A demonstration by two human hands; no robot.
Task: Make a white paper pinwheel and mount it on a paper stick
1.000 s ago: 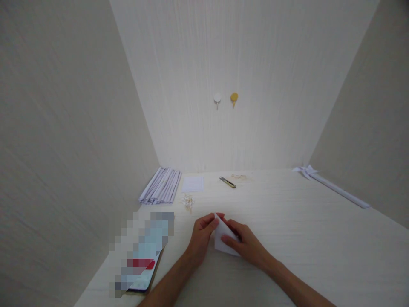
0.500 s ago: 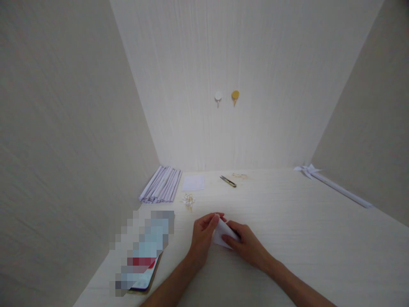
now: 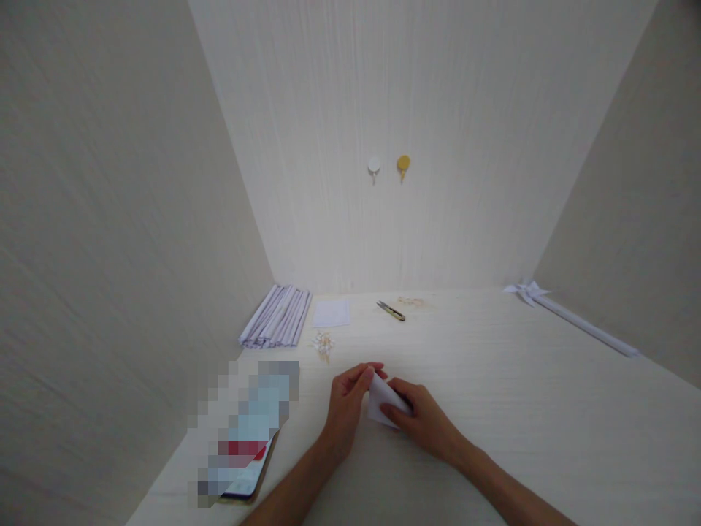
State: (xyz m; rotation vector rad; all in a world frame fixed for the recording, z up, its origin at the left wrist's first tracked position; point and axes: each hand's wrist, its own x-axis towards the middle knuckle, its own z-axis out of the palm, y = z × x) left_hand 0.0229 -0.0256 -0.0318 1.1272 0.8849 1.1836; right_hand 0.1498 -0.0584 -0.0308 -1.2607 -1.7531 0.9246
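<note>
A small piece of white paper [image 3: 382, 404], folded or bent to a slanting upper edge, is held between both hands above the table. My left hand [image 3: 349, 400] pinches its upper left corner between thumb and fingers. My right hand [image 3: 413, 406] grips the right side, thumb lying flat across the front and the other fingers behind. What the fingers do at the back of the paper is hidden.
Rolled white paper sticks [image 3: 279, 318] lie at the back left beside white paper squares [image 3: 331, 313]. Small white-tipped pieces [image 3: 323, 343], thread snips [image 3: 391, 310] and rubber bands [image 3: 410, 301] lie nearby. A phone [image 3: 246, 467] is left; a paper pinwheel [image 3: 580, 321] right.
Almost nothing differs. The left fingertips have shifted very slightly at the paper's corner; the paper stays in both hands.
</note>
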